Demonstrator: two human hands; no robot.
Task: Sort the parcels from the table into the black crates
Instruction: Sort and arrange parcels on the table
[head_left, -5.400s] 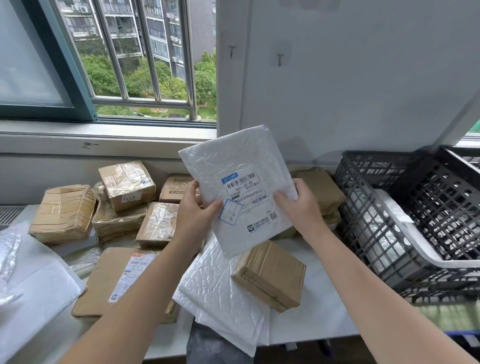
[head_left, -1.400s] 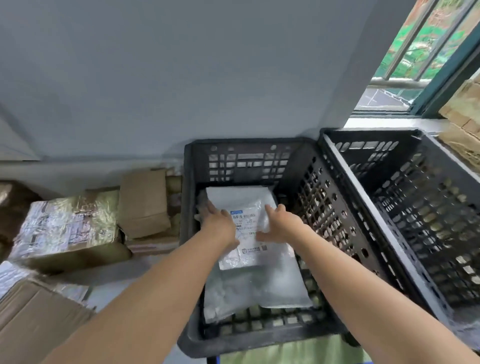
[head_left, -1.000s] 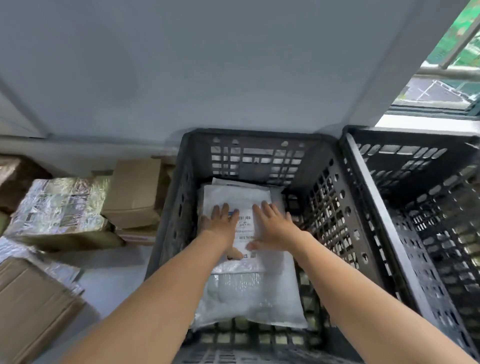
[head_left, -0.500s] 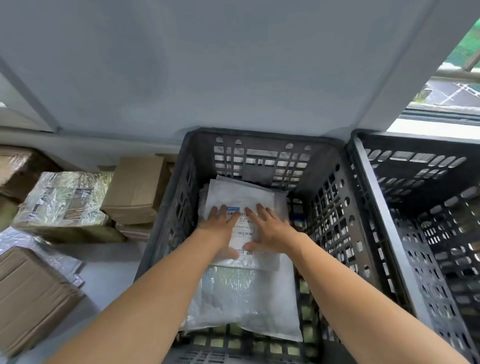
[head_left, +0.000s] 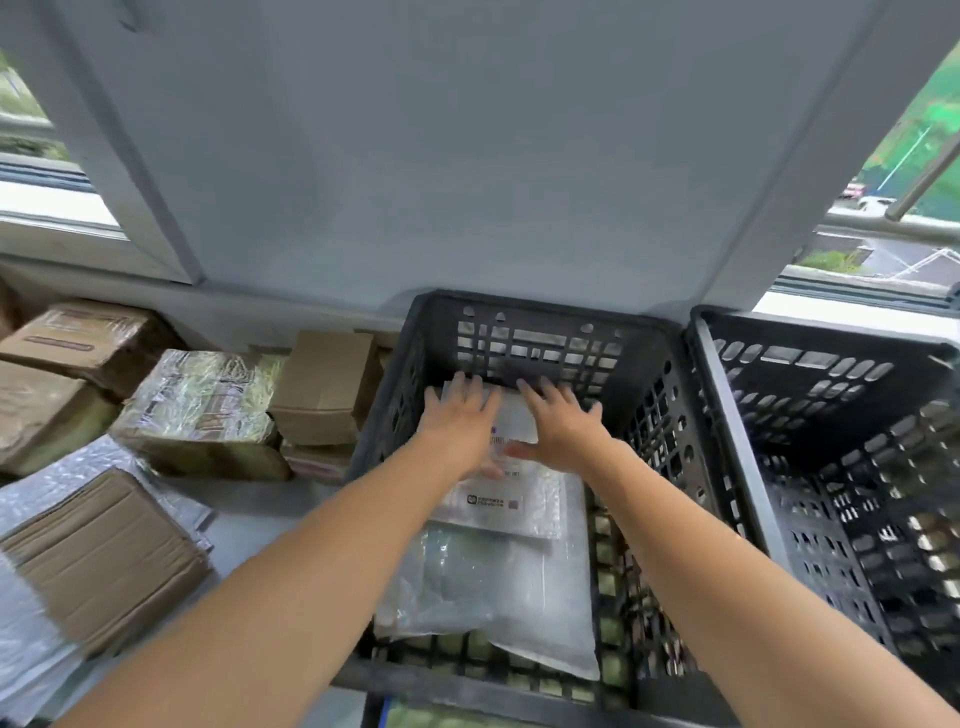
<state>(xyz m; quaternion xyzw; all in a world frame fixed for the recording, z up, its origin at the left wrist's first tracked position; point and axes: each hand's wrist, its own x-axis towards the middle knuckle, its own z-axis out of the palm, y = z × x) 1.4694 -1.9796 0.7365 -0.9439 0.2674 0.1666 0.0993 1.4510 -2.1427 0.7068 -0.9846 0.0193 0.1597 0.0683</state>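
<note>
A white bubble mailer with a printed label lies flat inside the left black crate, on top of another pale plastic mailer. My left hand and my right hand lie side by side over the mailer's far end, fingers spread and straight, palms down on it. Both forearms reach in over the crate's near rim. A second black crate stands to the right, and I see nothing in its visible part.
Brown cardboard parcels and a film-wrapped box sit on the table left of the crates. A flat cardboard parcel lies on white mailers at the near left. A grey wall rises just behind the crates, with windows on either side.
The mailer went from held up over the table to lying in the left crate. Over the last second both hands slid toward the crate's far wall, fingers still flat.
</note>
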